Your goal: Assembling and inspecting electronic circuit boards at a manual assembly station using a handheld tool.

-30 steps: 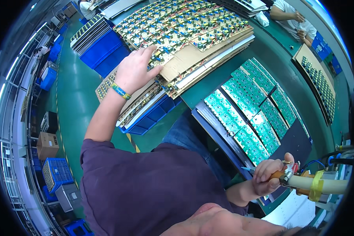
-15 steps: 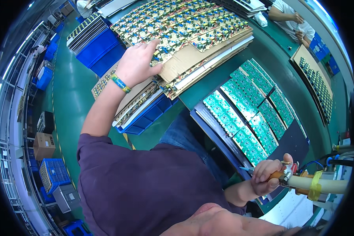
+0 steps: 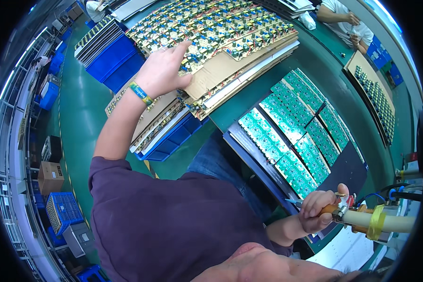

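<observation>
My left hand, with a patterned band at its wrist, rests on the near edge of a sheet of yellowish circuit boards. Its index finger and thumb are spread apart, with nothing plainly held between them. Those boards carry dense components and red wires, and lie on a stack of cardboard sheets. My right hand is closed around a slim tool with a tapered blue tip. The rest of that tool is hidden by the fingers. Beside this hand is a pale hose wrapped with yellow tape.
Green circuit panels lie on a dark board on the green table. A board of components stands at the far right, near another person's hands. Blue crates stand at the left. Shelving runs along the far left.
The whole view has shifted slightly, so the boards and tables appear a little further left. My left hand stays on the boards, and my right hand keeps the same grip.
</observation>
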`<state>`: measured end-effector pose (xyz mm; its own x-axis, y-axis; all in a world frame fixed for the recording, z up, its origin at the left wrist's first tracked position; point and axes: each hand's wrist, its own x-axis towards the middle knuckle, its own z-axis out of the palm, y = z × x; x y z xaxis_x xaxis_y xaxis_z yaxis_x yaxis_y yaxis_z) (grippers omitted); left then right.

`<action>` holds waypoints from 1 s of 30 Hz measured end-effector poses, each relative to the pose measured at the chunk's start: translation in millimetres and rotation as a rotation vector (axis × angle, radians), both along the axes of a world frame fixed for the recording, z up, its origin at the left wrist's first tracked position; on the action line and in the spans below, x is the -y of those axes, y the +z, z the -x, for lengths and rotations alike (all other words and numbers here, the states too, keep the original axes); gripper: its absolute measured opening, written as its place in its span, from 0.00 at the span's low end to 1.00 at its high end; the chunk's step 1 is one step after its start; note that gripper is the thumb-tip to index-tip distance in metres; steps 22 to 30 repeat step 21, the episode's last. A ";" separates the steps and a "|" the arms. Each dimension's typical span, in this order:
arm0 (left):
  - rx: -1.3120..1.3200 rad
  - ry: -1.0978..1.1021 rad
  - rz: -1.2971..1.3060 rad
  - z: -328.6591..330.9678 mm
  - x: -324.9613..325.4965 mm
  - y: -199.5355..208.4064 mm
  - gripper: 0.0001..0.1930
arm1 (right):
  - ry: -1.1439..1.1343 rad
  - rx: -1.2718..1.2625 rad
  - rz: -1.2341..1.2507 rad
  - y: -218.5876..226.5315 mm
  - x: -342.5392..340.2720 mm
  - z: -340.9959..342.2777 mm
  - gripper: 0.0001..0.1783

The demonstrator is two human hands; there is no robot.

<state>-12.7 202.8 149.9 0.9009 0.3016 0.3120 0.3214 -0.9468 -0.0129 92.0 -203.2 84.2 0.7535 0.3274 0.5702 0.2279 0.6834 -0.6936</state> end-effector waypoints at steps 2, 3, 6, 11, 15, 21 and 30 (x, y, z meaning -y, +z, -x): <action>-0.002 0.007 -0.004 1.5 1.2 -0.6 0.35 | -0.009 0.001 0.004 0.4 0.3 0.7 0.40; -0.004 0.015 -0.011 1.9 1.3 -0.7 0.35 | -0.007 0.000 0.005 0.4 0.4 0.9 0.40; 0.004 0.026 -0.014 5.1 -2.0 -2.1 0.36 | -0.013 -0.003 0.008 0.8 0.6 2.1 0.40; 0.261 -0.120 -0.008 12.2 15.3 10.9 0.25 | -0.036 -0.003 0.025 4.0 2.1 3.8 0.40; 0.376 -0.571 0.706 20.9 65.4 8.1 0.10 | -0.075 -0.015 0.061 4.2 6.2 4.6 0.40; 0.090 -1.990 1.348 -14.7 140.1 4.1 0.17 | -0.020 -0.034 0.037 5.7 16.8 14.3 0.41; 0.090 -1.990 1.348 -14.7 140.1 4.1 0.17 | -0.020 -0.034 0.037 5.7 16.8 14.3 0.41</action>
